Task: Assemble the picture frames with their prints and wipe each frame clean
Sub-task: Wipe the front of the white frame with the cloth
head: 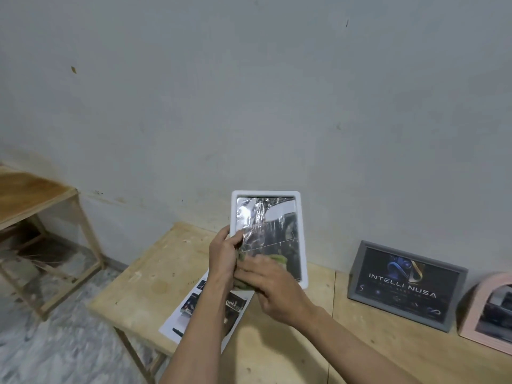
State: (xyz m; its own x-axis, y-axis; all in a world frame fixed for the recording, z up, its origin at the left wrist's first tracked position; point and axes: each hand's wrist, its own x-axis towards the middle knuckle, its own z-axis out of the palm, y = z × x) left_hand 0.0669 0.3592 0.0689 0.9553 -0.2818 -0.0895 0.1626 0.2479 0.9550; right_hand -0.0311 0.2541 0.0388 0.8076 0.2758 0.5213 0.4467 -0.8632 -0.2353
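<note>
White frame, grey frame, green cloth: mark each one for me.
white frame [266,194]: head view, top border.
grey frame [357,268]: head view, left border.
green cloth [278,258]: head view, fold showing above the right hand's fingers.

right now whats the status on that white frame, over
Left hand grips white frame by its left edge, held upright. Right hand presses green cloth flat on the glass. Nothing in the way.
</note>
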